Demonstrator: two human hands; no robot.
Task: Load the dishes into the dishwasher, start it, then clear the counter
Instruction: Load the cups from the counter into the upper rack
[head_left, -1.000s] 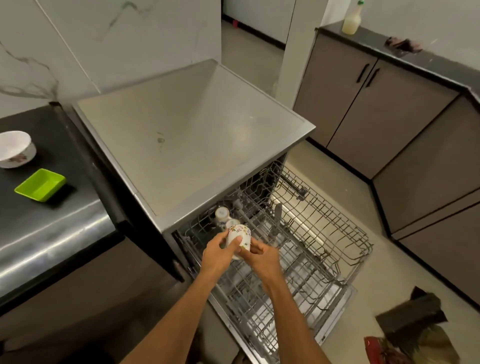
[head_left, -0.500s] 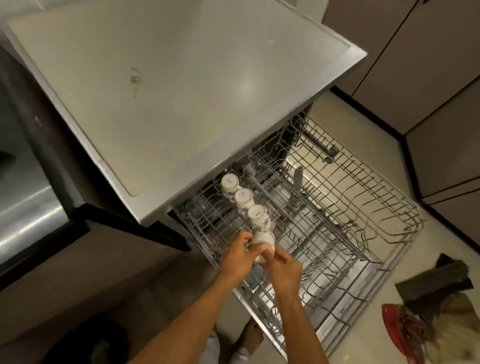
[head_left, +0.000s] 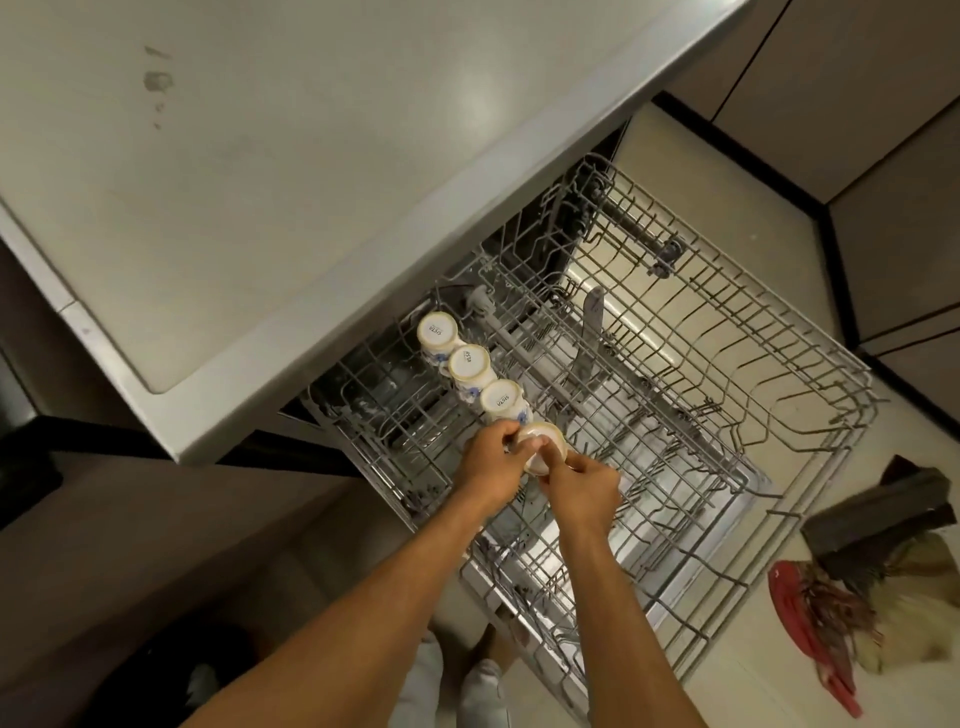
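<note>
Both my left hand (head_left: 493, 457) and right hand (head_left: 579, 486) are clasped around an upturned teacup (head_left: 540, 441), base up, over the upper rack (head_left: 810, 436). It sits at the near end of a row of three inverted cups (head_left: 470, 366), just beside the last one. That row runs away from me toward the dishwasher's back, so I judge the cup goes straight down in line.

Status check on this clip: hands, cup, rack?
Left hand and right hand both on fourth cup, upside down. Three cups already in upper rack. Nothing in the way.
</note>
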